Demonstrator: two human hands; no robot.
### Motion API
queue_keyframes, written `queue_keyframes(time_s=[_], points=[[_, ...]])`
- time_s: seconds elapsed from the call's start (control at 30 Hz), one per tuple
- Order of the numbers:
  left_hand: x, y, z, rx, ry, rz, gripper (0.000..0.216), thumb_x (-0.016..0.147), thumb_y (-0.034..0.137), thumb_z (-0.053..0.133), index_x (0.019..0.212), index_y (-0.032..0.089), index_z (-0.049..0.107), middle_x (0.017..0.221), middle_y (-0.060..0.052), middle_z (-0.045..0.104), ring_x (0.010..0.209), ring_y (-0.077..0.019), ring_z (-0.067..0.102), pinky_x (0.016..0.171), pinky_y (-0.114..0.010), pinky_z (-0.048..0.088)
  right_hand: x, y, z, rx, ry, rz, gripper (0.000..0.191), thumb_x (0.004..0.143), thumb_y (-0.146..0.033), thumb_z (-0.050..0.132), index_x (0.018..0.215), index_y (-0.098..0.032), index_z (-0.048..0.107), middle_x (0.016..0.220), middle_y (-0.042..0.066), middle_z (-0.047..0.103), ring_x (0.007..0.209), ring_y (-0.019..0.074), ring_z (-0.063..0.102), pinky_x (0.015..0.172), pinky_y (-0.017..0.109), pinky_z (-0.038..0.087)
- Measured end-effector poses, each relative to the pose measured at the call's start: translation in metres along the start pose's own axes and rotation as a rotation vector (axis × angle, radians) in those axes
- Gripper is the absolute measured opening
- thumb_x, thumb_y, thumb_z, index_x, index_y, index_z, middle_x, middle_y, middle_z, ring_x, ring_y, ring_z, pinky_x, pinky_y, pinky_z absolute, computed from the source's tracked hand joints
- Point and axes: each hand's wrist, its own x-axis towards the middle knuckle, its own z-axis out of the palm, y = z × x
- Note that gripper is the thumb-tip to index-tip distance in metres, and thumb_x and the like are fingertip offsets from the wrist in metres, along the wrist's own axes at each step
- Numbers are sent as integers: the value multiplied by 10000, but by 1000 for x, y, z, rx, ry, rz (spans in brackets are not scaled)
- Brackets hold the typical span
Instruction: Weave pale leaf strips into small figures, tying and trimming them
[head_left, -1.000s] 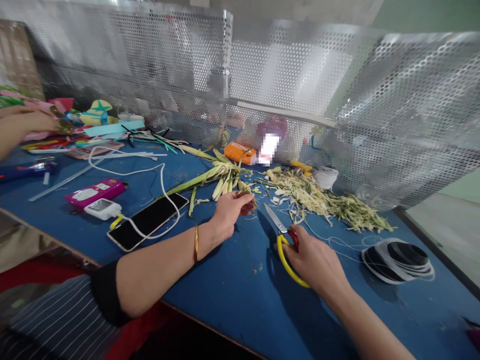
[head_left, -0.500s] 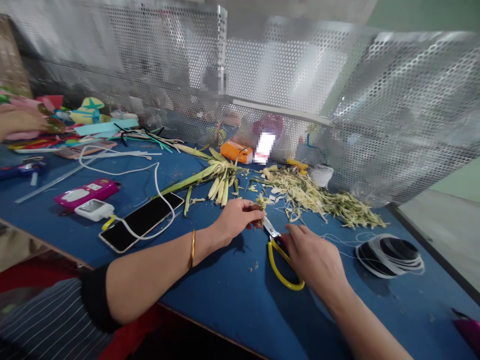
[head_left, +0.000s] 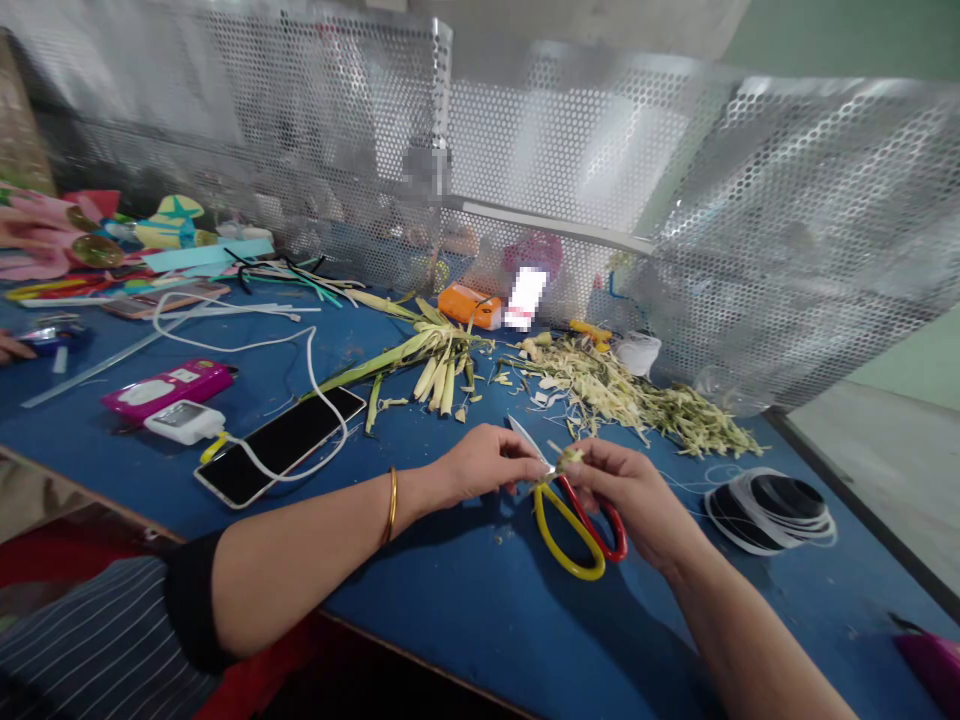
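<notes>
My left hand and my right hand meet fingertip to fingertip just above the blue table. Both are closed in a pinch on a small pale green plant piece. Under them lie scissors with one yellow and one red handle, blades pointing away to the far left; neither hand grips them. A gold bangle sits on my left wrist.
Green stalks and a heap of shredded trimmings lie beyond the hands. A phone on a white cable, a white charger and a pink device lie left. A coil sits right. A perforated metal screen walls the back.
My right hand has let go of the scissors and come up to the plant piece. My left hand moved nearer with that piece. The scissors now lie flat under both hands.
</notes>
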Motion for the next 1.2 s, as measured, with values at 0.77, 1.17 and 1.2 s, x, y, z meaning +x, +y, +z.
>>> queue_keyframes(time_s=[0.77, 1.17, 1.2], points=[[9, 1, -42, 974, 559, 84, 209, 785, 376, 650, 855, 182, 685, 916, -101, 682, 867, -258, 628, 737, -336, 445, 0, 20, 11, -1429, 58, -364, 164, 943, -340, 477, 913, -214, 577, 865, 35, 659, 747, 204, 657, 572, 279, 395], [11, 0, -73, 932, 654, -180, 69, 711, 142, 611, 756, 137, 663, 879, -179, 678, 984, -332, 627, 804, -363, 451, -1, 17, 13, -1457, 12, -346, 196, 965, -335, 426, 957, -211, 578, 902, 58, 650, 773, 213, 654, 588, 286, 406], [11, 2, -74, 899, 664, -182, 54, 692, 132, 614, 725, 136, 657, 876, -183, 677, 993, -343, 623, 809, -372, 448, -1, 17, 13, -1457, 9, -343, 196, 966, -333, 427, 963, -210, 580, 907, 59, 649, 779, 214, 654, 590, 287, 407]])
